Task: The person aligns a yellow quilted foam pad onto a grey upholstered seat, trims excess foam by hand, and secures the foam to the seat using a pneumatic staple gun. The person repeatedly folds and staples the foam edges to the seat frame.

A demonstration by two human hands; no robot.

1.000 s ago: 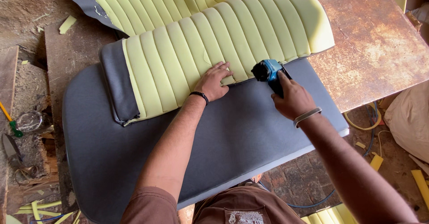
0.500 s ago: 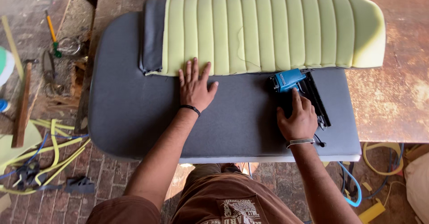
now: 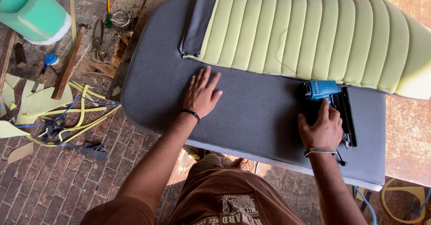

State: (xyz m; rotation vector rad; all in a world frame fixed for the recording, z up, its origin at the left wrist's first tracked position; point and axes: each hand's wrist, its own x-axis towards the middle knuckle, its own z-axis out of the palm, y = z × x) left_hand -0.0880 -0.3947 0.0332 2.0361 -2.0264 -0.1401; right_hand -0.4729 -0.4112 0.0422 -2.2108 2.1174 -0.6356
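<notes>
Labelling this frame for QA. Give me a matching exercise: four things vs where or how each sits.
Things:
1. left hand
2. right hand
3. ribbed yellow foam panel
4. green foam cylinder

States:
A. on the brick floor, top left
B. gripping the blue staple gun
C. flat, palm down on the grey cushion
D. lying across the cushion's far edge

Pairs: 1-C, 2-B, 3-D, 4-A

A green foam cylinder (image 3: 33,12) with a white base is seen at top left on the brick floor (image 3: 54,184). A wooden stick (image 3: 67,65) is laid just below it, near a small blue-capped item (image 3: 50,60). A green-handled screwdriver (image 3: 108,9) is placed by the table edge. Yellow foam offcuts (image 3: 36,101) and strips are scattered left, mixed with a blue cord. A dark fabric scrap (image 3: 94,151) is found on the bricks. The rusty brown table top (image 3: 406,133) is exposed at right.
</notes>
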